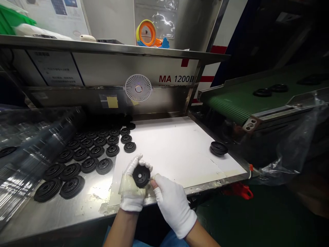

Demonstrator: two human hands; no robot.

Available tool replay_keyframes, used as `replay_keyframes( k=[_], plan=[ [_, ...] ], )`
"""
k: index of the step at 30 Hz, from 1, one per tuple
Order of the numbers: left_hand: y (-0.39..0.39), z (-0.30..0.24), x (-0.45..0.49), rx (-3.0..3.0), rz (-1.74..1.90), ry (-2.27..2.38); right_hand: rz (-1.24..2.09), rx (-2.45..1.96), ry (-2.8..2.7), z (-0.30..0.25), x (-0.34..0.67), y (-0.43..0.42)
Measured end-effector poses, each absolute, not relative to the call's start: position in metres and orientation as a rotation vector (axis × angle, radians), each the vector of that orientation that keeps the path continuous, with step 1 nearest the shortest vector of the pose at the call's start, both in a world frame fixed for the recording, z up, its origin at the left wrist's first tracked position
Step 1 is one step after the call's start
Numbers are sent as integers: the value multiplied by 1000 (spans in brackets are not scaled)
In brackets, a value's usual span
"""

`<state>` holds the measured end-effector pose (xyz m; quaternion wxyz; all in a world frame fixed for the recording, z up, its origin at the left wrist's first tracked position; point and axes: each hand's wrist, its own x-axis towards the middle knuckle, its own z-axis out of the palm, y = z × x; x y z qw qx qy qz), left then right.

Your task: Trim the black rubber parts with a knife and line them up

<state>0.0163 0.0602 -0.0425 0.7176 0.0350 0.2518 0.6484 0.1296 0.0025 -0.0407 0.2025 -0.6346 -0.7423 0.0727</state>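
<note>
My left hand (133,187), in a white glove with a coated palm, grips a round black plastic wheel (141,176) with a small light hole at its centre. The wheel is tilted toward me above the front edge of the table. My right hand (171,200), also gloved in white, has its fingers closed in a pinch at the wheel's right rim, with a bare thumb tip showing. Whatever is between those fingers is too small to make out. Several similar black wheels (97,151) lie in rows on the left of the metal tabletop.
A white sheet (169,147) covers the table's middle, with stacked black wheels (219,148) near its right edge. Clear plastic trays (31,154) stand at left. A small fan (138,88) hangs under the shelf (113,48). On the right runs a green conveyor belt (236,103) carrying black wheels.
</note>
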Motion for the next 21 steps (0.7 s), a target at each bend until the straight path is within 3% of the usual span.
replay_keyframes(
  k=[11, 17, 21],
  plan=[
    [62, -36, 21, 7, 1577, 606, 237, -1759, -2001, -47, 110, -6],
    [55, -41, 10, 115, 1339, 504, 231, -1768, -1991, -46, 120, 0],
    [58, -46, 8, 69, 1374, 466, 216, -1817, -1965, -50, 120, -1]
  ],
)
